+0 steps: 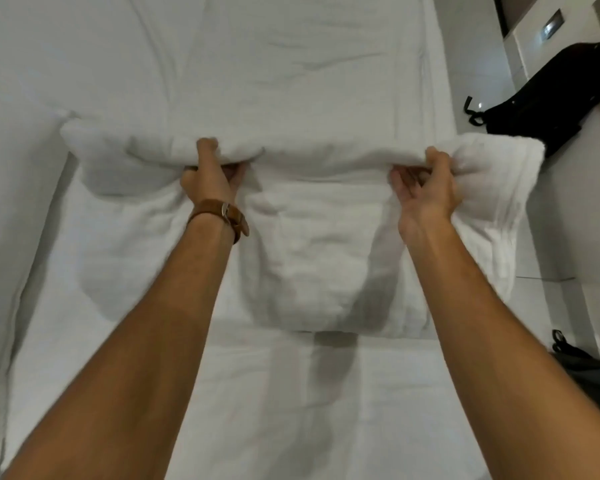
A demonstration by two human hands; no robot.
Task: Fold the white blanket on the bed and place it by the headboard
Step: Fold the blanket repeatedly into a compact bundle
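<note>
The white blanket (312, 258) hangs in a thick folded bundle above the bed (257, 410), its top fold running across the middle of the view. My left hand (210, 176), with a brown watch strap at the wrist, grips the top fold left of centre. My right hand (426, 188) grips the same fold near its right end, thumb over the cloth. The lower edge of the blanket droops toward the white sheet. More white bedding (257, 64) stretches beyond the fold. The headboard is not in view.
A black bag (548, 98) lies on the pale floor to the right of the bed, near a white cabinet (541, 39). Another dark bag (589, 372) sits at the lower right. The bed's left edge (11, 306) drops away on the left.
</note>
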